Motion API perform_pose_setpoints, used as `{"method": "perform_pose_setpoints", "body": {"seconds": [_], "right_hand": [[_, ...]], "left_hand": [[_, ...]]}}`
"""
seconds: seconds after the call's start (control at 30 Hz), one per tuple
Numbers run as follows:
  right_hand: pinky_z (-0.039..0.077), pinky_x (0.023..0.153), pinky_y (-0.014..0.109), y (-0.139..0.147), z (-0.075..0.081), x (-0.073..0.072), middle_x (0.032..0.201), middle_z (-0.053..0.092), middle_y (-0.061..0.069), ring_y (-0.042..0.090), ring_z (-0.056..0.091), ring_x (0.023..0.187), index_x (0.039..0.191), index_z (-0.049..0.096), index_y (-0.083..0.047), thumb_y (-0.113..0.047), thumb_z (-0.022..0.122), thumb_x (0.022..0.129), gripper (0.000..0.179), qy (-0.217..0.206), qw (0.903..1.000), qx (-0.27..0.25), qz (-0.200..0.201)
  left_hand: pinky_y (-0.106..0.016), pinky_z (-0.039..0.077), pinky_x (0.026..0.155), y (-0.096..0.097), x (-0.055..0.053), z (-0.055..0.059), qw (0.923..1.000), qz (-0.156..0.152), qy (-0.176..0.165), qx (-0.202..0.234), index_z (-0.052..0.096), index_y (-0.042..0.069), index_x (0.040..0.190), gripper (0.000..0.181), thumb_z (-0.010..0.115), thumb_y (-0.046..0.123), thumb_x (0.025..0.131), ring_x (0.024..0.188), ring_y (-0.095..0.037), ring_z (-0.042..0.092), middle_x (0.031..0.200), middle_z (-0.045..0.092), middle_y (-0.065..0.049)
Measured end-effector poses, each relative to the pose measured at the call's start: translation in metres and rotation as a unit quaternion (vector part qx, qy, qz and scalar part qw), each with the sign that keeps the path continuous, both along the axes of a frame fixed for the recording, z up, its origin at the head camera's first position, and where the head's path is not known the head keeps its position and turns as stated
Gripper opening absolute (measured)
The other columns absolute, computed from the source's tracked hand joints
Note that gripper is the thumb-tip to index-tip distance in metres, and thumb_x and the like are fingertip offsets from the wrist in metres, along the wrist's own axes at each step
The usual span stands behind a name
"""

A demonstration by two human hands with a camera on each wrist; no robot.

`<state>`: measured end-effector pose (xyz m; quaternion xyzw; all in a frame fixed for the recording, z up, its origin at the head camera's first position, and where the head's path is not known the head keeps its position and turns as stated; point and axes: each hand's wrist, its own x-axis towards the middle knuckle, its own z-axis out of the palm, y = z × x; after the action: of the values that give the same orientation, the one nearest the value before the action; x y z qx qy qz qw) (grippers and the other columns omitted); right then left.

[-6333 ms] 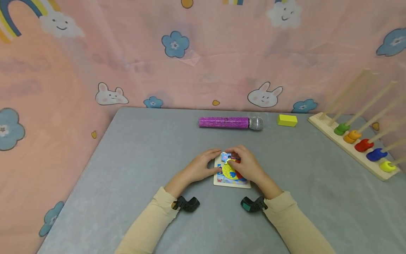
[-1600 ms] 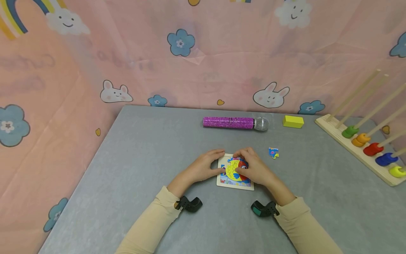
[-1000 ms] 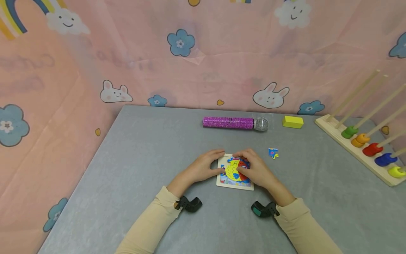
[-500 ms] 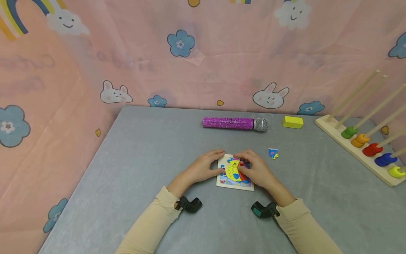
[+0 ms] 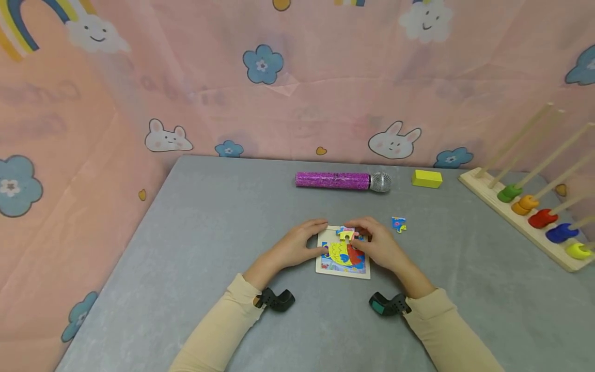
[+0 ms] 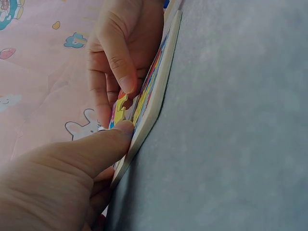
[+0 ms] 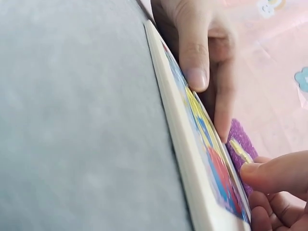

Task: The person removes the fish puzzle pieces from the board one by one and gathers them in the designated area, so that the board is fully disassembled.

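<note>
A small wooden jigsaw puzzle board [image 5: 344,275] with a yellow and red fish picture lies flat on the grey table. My left hand [image 5: 293,245] holds its left side, the thumb on the face and the fingers along the edge. Above the board's upper part, my right hand [image 5: 378,245] pinches a puzzle piece [image 5: 345,235] between thumb and fingers. That blue and yellow piece [image 6: 120,109] is lifted and tilted off the board in the left wrist view. Another puzzle piece [image 5: 398,223], blue with a yellow corner, lies loose on the table beyond the right hand.
A glittery purple microphone [image 5: 332,180] lies along the back of the table, with a yellow block [image 5: 426,179] to its right. At the far right stands a wooden peg rack [image 5: 520,219] with coloured beads. A pink patterned cloth [image 5: 325,77] hangs behind.
The loose blue piece came out onto the table between the oldest frame and 1.6 s ago. Since half a second ago, the right hand has raised another piece. The left hand keeps its hold.
</note>
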<state>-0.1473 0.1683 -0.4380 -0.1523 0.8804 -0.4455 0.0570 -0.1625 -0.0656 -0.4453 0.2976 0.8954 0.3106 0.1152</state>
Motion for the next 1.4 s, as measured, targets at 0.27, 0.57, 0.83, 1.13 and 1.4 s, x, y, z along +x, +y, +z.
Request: {"method": "perform_pose_setpoints", "body": {"seconds": [0.27,0.57,0.83,1.13,1.4], "right_hand": [[0.046,0.094,0.049,0.014,0.001,-0.006,0.119,0.056,0.019,0.032,0.053,0.106,0.122,0.06,-0.001,-0.003,0.062,0.088,0.034,-0.004,1.0,0.001,0.0],[0.044,0.096,0.052,0.051,0.002,-0.007,0.124,0.054,0.02,0.034,0.05,0.11,0.125,0.058,-0.002,-0.004,0.059,0.09,0.034,0.004,0.9991,0.037,-0.019],[0.042,0.087,0.014,0.095,0.008,-0.003,0.121,0.055,0.017,0.018,0.05,0.105,0.126,0.057,-0.003,-0.008,0.059,0.092,0.035,0.022,0.9974,0.053,-0.043],[0.035,0.077,-0.002,0.131,0.003,0.0,0.117,0.053,0.015,-0.012,0.041,0.095,0.125,0.056,0.001,-0.005,0.059,0.091,0.035,0.058,0.9949,0.042,-0.071],[0.033,0.073,0.001,0.15,0.0,0.002,0.123,0.051,0.018,-0.015,0.037,0.095,0.127,0.055,-0.001,-0.012,0.058,0.094,0.036,0.028,0.9911,0.065,-0.113]], "left_hand": [[-0.036,0.03,0.115,-0.001,0.001,0.0,1.0,0.002,0.003,-0.002,0.043,0.008,0.143,0.064,0.066,0.034,0.089,0.139,-0.021,0.034,0.15,0.039,-0.004],[-0.036,0.03,0.115,0.001,0.001,-0.001,1.0,-0.002,0.008,0.0,0.044,0.007,0.142,0.064,0.067,0.033,0.088,0.139,-0.022,0.035,0.149,0.04,-0.005],[-0.037,0.03,0.115,0.002,0.001,-0.001,0.9999,-0.003,0.011,-0.002,0.044,0.007,0.142,0.064,0.067,0.033,0.088,0.139,-0.022,0.035,0.149,0.04,-0.005],[-0.036,0.029,0.116,0.003,0.001,0.001,1.0,-0.003,0.007,0.0,0.044,0.006,0.142,0.063,0.067,0.031,0.088,0.139,-0.022,0.035,0.149,0.04,-0.005],[-0.035,0.029,0.116,0.0,0.001,-0.001,0.9999,0.0,0.01,-0.001,0.043,0.007,0.142,0.064,0.066,0.033,0.089,0.139,-0.021,0.035,0.15,0.039,-0.004]]}}
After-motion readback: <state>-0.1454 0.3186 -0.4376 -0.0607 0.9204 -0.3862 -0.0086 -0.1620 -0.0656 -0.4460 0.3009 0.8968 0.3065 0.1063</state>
